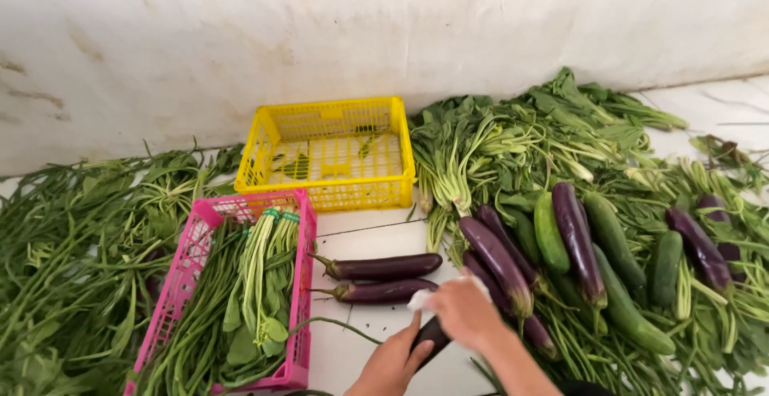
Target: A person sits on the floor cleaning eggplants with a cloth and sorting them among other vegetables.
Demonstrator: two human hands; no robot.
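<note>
The left hand (392, 364) has its grip closed around the lower end of a dark purple eggplant (431, 337), low in the middle of the view. The right hand (465, 312) presses a small white cloth (422, 298) against the upper part of the same eggplant, fingers curled over it. So both hands are busy with this one eggplant, held just above the white surface (368, 240).

Just beyond the hands lie two more eggplants (384, 278), side by side on the surface, stems pointing left. To the left stands a pink crate (303, 284) full of long green stalks. Behind it sits a yellow crate (328, 152), nearly empty, with a few leaves inside. To the right is a big pile of leafy greens (513, 144) with eggplants and cucumbers (553, 236) lying on top.

The eggplant looks smooth and shiny. I think it could slip out of the left hand if the rubbing pushes too hard. Then it could bump the two eggplants nearby and get bruised.
</note>
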